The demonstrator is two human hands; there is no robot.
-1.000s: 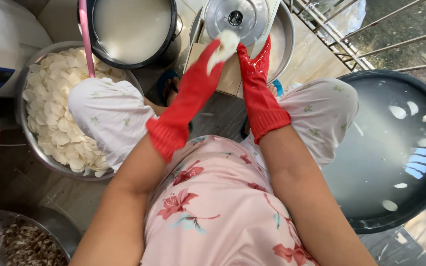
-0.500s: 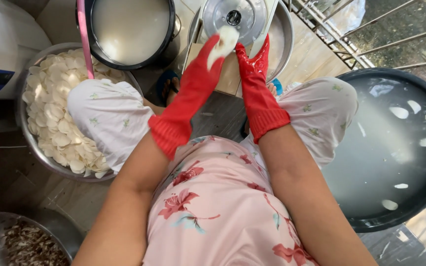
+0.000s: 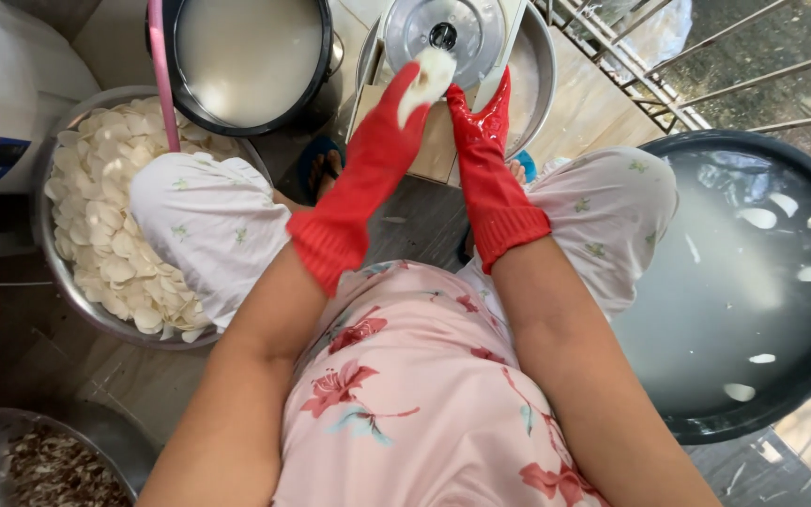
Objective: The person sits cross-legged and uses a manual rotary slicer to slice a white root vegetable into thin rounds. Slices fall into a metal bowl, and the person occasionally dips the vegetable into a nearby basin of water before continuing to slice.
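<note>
The person sits low over a tiled floor [image 3: 86,376], knees spread, with bowls and basins crowded all around. The left hand [image 3: 389,122], in a red rubber glove, has its grip closed around a pale peeled root piece [image 3: 429,73], pressing it against the round metal slicer disc [image 3: 443,33]. The right hand [image 3: 481,117], gloved the same, rests just beside it on the wooden board [image 3: 434,155] under the slicer; its fingers lie fairly flat, and I cannot tell whether they grasp anything. The slicer sits over a steel basin [image 3: 532,70].

To the person's left, a wide metal bowl [image 3: 58,272] is heaped with thin white slices [image 3: 114,216], and beyond it stands a dark pot [image 3: 246,56] of cloudy white liquid with a pink handle [image 3: 163,70] leaning past it. To the right, a big black tub [image 3: 753,282] holds milky water with a few slices floating. A metal railing [image 3: 706,66] runs along the far right, daylight falling through it. Another bowl [image 3: 39,460] of brown peelings sits near the lower left.
</note>
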